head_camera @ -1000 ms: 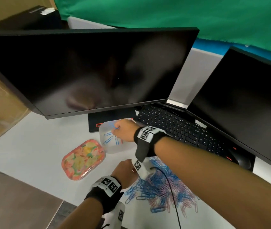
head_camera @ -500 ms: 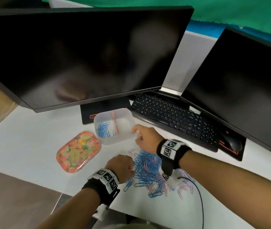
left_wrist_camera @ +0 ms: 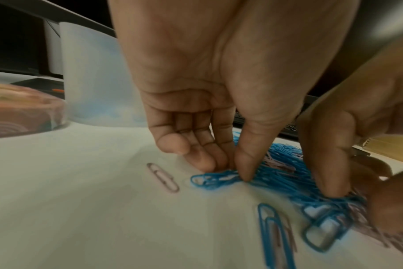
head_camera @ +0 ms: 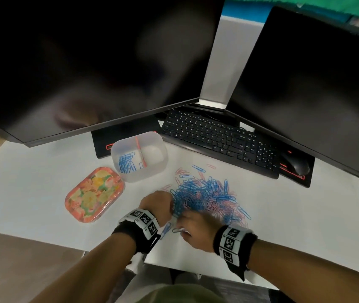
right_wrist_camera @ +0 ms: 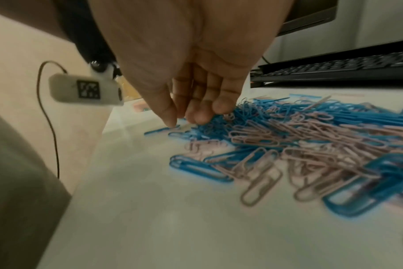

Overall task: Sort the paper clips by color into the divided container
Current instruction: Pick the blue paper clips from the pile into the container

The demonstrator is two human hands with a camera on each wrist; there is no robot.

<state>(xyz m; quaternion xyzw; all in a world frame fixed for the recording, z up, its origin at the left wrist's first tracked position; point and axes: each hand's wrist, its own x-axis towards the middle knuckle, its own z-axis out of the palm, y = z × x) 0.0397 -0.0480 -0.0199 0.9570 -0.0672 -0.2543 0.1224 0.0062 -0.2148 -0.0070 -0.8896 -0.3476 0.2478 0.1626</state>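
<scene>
Left hand (head_camera: 155, 203) is sitting at the lower middle of the head view, on the left edge of the paper clip pile (head_camera: 204, 196), with thumb and fingers closing narrow on a small bunch of blue clips (left_wrist_camera: 215, 179) in its wrist view; a single pink clip (left_wrist_camera: 162, 177) is lying apart to the left of that pinch. Further left in the head view, the floral lid (head_camera: 94, 194) is resting on the desk (head_camera: 27, 182), and above and right of it the divided container (head_camera: 138, 157) is standing just in front of the monitor, holding blue clips in its left compartment while the right one is looking bare. Right hand (head_camera: 196, 228) is now lowering onto the near edge of the pile, fingers bent down loosely among blue and pink clips (right_wrist_camera: 265, 138); whether it is actually gripping one I cannot tell. A second ago this hand was over the container, and half a second ago it was beside the container's right wall, so it appears to have dropped off a blue clip and returned for more. The left hand has barely shifted across those frames. Judging by the large mixed pile, the sorting is only beginning, with no pink clips placed yet.
</scene>
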